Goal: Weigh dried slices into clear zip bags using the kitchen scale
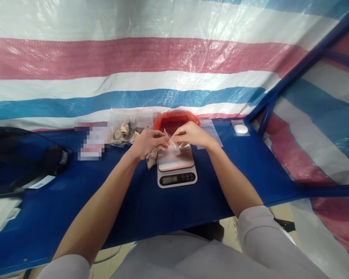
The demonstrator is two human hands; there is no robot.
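A small clear plastic bag (173,147) is pinched between my two hands, above the steel plate of a white kitchen scale (177,164). My left hand (152,142) grips its left side, fingers pressed together. From the right, my right hand (189,135) holds the top edge between thumb and fingers. Just behind my hands sits an orange-red plastic bag (174,119) with its mouth wide. Beside my left hand is a clear bag of dried mushroom-like pieces (123,133). A smaller bag of similar pieces (151,159) lies under that hand, against the scale.
On the blue table (221,186), a flat clear bag (211,133) and a bag with a round white object (241,129) lie to the right. At left are a blurred packet (93,141), a black object (55,161) and a white box (1,215). Striped sheeting (133,58) hangs behind.
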